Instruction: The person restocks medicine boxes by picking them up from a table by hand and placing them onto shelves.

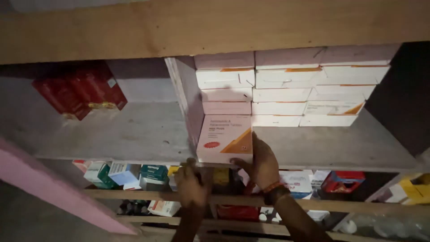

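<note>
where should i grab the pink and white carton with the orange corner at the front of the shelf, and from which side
Probably by its two narrow side walls, coming from the front. The pink and white carton with the orange corner stands upright at the edge of the grey shelf, stacked white cartons close behind it. The right hand already rests on its lower right corner; the left hand is at the shelf edge below its left.

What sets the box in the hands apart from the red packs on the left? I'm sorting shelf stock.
The box is pale pink with an orange corner; the red packs are dark red. The box stands at the shelf's front edge, touched by both hands; the red packs lean far back, untouched. Both sit on the same shelf.
</note>
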